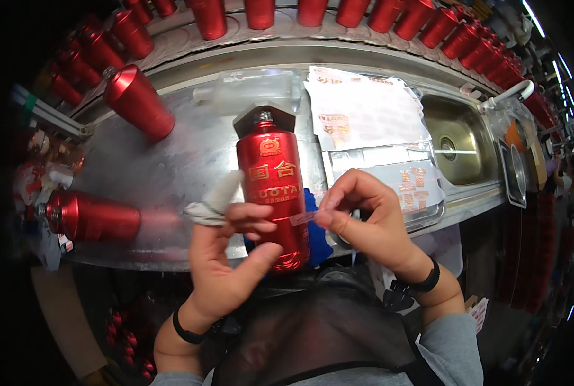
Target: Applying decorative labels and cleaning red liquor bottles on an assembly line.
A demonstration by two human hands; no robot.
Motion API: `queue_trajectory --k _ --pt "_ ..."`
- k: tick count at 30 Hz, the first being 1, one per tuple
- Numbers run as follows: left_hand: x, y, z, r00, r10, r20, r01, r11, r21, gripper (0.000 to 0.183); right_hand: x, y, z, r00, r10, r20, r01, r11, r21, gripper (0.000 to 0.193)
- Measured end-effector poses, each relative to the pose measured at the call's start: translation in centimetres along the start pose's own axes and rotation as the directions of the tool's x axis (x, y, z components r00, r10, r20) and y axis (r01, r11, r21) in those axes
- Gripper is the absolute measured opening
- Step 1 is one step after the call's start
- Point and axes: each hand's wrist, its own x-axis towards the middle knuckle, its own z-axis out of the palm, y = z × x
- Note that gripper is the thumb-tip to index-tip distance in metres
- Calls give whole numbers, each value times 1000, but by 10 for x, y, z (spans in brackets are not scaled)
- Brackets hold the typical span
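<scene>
A shiny red bottle (274,174) with gold lettering lies in front of me, its neck pointing away and resting by a dark angular block (246,122). Part of a blue cloth (318,248) shows beside its lower end. My right hand (367,222) pinches one end of a small, thin translucent sticker strip (304,219), whose other end overlaps the bottle's right side. Over the bottle's lower left side is my left hand (226,257), thumb and fingers apart, holding nothing. A white covering (219,201) wraps one of its fingers. Whether this hand touches the bottle, I cannot tell.
Two more red bottles, one upper left (139,103) and one lower left (97,215), are on the metal table (190,145). White sheets (367,112) and small gold-red labels (413,186) lie right, before a sink (451,145). Several red bottles (260,13) line a conveyor behind.
</scene>
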Motion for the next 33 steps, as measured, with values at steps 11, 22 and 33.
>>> queue_trajectory --k 11,22,33 --pt "-12 12 -1 994 -108 19 107 994 34 52 -26 18 2 869 -16 494 163 953 -257 16" --pt "16 6 2 991 -12 130 -39 924 381 52 -16 20 7 991 116 61 -91 944 -317 25" --pt "16 -4 8 987 134 87 -159 861 483 58 -15 36 20 989 146 4 -135 926 -352 54"
